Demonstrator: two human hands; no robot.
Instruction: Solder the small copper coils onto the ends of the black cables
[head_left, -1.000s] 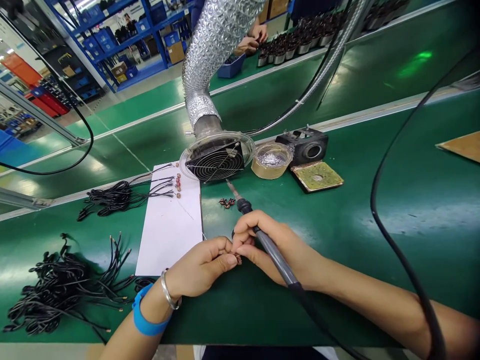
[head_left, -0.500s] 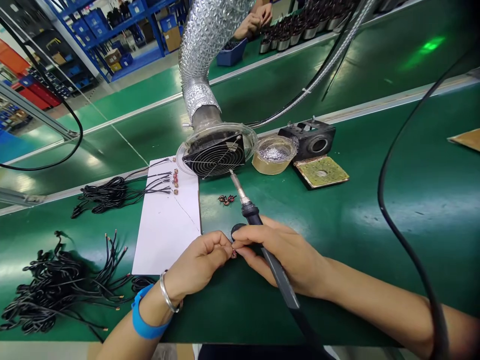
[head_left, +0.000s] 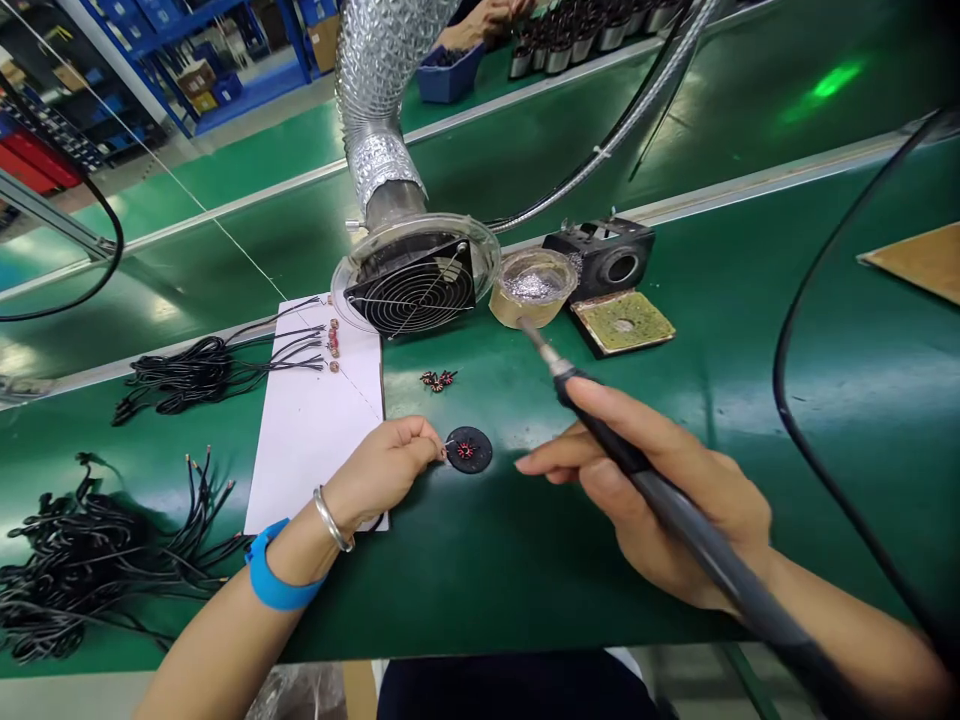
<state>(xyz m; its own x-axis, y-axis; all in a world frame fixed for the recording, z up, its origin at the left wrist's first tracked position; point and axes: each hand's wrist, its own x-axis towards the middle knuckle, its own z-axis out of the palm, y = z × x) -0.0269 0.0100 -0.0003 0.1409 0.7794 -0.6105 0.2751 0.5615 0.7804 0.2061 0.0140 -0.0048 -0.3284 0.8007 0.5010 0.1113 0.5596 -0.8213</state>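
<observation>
My left hand (head_left: pixel 382 470), with a silver bangle and blue band at its wrist, is closed in a pinch on a small copper-coloured coil (head_left: pixel 444 454), mostly hidden by the fingertips. Beside those fingertips lies a round black disc (head_left: pixel 482 455) carrying a small red-and-black wound piece (head_left: pixel 465 450). My right hand (head_left: pixel 690 500) grips a soldering iron (head_left: pixel 705 540) by its dark handle, thumb on top. The iron's tip points up and left, in front of the yellowish bowl of silvery solder bits (head_left: pixel 534 287). Several small coils (head_left: pixel 438 381) lie behind the disc.
A fume fan (head_left: pixel 416 295) on a foil duct stands at the back. Right of the bowl are a black iron stand (head_left: pixel 600 262) and a yellow sponge (head_left: pixel 626 322). White board (head_left: pixel 307 440) holds cables and small coils. Black cables (head_left: pixel 90 560) pile at left. A co-worker's hands (head_left: pixel 487 20) show beyond.
My right hand has moved right with the soldering iron, away from my left hand. The black disc and its wound piece are uncovered. My left hand keeps its pinch; the camera view has shifted.
</observation>
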